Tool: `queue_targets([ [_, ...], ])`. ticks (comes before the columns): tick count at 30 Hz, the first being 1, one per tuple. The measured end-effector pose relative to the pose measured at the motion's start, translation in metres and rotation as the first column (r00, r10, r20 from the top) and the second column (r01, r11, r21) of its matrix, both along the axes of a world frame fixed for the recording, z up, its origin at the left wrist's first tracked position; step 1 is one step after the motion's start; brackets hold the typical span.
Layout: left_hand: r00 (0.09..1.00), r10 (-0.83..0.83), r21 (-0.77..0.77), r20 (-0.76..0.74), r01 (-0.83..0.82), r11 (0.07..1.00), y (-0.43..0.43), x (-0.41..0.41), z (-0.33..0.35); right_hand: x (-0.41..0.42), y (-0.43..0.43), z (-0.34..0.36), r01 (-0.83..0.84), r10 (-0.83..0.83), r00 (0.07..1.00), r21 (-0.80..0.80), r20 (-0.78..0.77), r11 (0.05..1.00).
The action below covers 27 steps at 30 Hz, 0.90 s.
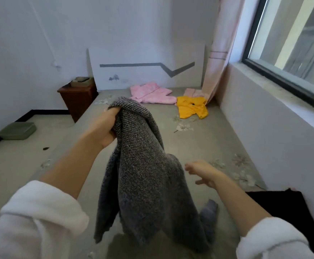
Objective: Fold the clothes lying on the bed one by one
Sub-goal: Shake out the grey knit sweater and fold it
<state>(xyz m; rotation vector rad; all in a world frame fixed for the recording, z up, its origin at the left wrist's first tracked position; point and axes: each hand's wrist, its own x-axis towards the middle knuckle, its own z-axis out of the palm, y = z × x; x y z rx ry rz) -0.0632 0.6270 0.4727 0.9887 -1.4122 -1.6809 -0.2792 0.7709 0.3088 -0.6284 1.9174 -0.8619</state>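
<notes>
My left hand (105, 128) grips the top of a grey knitted sweater (143, 174) and holds it up over the bed (208, 139); the sweater hangs down in folds with its lower end near the bed's front. My right hand (203, 172) hovers to the right of the hanging sweater, fingers spread and holding nothing. A pink padded garment (152, 94) lies at the head of the bed. A yellow garment (191, 107) lies crumpled to its right. A black garment (279, 206) lies at the near right corner.
The white headboard (146, 68) stands against the far wall. A brown nightstand (77, 100) sits left of the bed, a green tray (17, 130) lies on the floor. A pink curtain (219, 53) hangs by the window wall on the right.
</notes>
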Motion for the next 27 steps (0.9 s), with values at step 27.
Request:
queue_targets([
  [27,0.91,0.275,-0.514,0.308,-0.084,0.854,-0.138,0.086,0.039,-0.075,-0.032,0.187,-0.112,-0.507,0.606,-0.697,-0.613,0.709],
])
